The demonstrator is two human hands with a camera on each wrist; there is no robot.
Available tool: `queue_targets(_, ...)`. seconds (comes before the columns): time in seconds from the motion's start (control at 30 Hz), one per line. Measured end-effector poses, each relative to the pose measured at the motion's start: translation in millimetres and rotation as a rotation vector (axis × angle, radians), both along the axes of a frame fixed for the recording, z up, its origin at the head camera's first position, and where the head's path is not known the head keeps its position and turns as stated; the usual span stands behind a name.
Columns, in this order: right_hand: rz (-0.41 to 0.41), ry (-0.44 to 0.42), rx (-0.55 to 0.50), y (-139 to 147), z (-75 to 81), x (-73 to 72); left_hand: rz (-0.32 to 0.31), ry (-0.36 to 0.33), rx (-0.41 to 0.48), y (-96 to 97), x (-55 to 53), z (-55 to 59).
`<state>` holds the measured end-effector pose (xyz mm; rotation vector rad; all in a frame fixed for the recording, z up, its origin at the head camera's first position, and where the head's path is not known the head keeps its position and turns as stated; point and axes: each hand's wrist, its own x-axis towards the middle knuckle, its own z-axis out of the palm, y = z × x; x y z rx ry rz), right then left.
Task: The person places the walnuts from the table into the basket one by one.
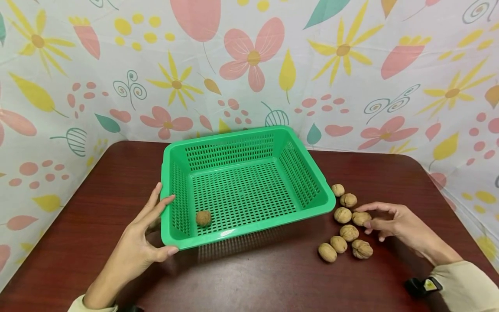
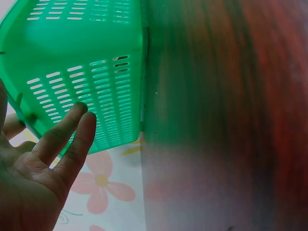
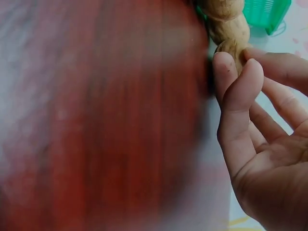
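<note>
A green plastic basket [image 1: 243, 225] with slotted walls stands on the table, one walnut [image 1: 203, 218] inside at its front left. My left hand [image 1: 136, 238] holds the basket's left end, the thumb at the front corner and a finger over the rim. In the left wrist view, two of that hand's fingers [image 2: 84, 130] lie against the outer wall. To the right of the basket my right hand [image 1: 403, 229] pinches a walnut [image 1: 360, 219] between thumb and fingers. In the right wrist view the fingertips cover part of this walnut [image 3: 232, 48].
Several loose walnuts [image 1: 349, 233] form a loose cluster around the pinched one, beside the basket's right front corner. The dark red wooden table [image 1: 249, 281] meets a flower-printed cloth [image 1: 253, 99] behind and at both sides.
</note>
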<state>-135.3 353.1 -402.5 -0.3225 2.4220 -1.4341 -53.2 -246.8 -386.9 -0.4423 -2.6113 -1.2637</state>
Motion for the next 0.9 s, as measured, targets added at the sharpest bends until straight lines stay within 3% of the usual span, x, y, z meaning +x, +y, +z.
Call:
queue_targets(0.13,0.000,0.014,0.028,-6,14.8,2.9,-0.003,0.000,0.003,-0.1,-0.2,0.4)
queue_targets(0.3,0.017,0.108,0.064,-22,45.0,3.3,-0.003,-0.003,0.005,-0.8,0.4,0.9)
queue_targets(0.5,0.039,0.191,-0.014,-59,84.8,-4.4,-0.006,-0.008,-0.001,-1.7,-1.0,1.6)
queue_targets(0.7,0.102,0.144,-0.147,-107,115.7,-21.7,0.002,-0.021,-0.008,-1.8,-1.1,1.8)
queue_targets(0.9,0.147,0.080,-0.108,-157,131.4,-43.2,-0.006,-0.031,-0.001,-1.5,-0.4,0.6)
